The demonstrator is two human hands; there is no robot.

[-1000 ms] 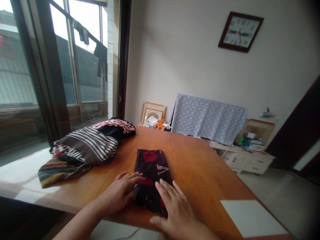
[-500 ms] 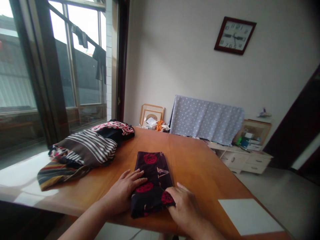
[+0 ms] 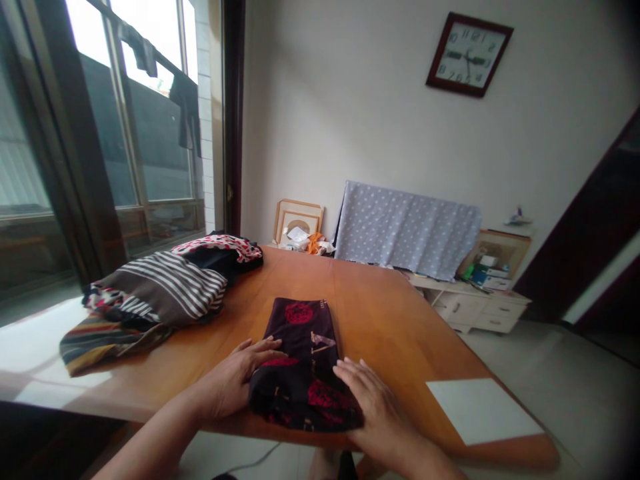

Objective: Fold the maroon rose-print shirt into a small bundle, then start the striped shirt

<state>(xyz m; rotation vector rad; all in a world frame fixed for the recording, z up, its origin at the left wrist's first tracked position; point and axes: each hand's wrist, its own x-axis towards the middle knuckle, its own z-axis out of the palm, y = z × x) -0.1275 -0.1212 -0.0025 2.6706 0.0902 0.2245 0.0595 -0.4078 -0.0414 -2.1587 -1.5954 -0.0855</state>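
Lying on the wooden table close to its near edge, the folded dark cloth forms a long rectangle printed with red round motifs and pale lettering, its near end thick and rounded. The left hand rests on the cloth's left side, palm down, its fingers stretched out over the fabric and not clasping it. The right hand lies against the opposite side, open too, with its fingers straight along the edge near the front corner.

To the left, well apart from the cloth, sits a loose heap of garments: a brown piece with black-and-white stripes on top, a multicoloured striped piece in front, and a red, white and black patterned piece towards the back. A white sheet lies flat near the table's right edge. Beyond the table, a grey-blue dotted cover drapes over something above a white cabinet, and a square clock hangs on the wall
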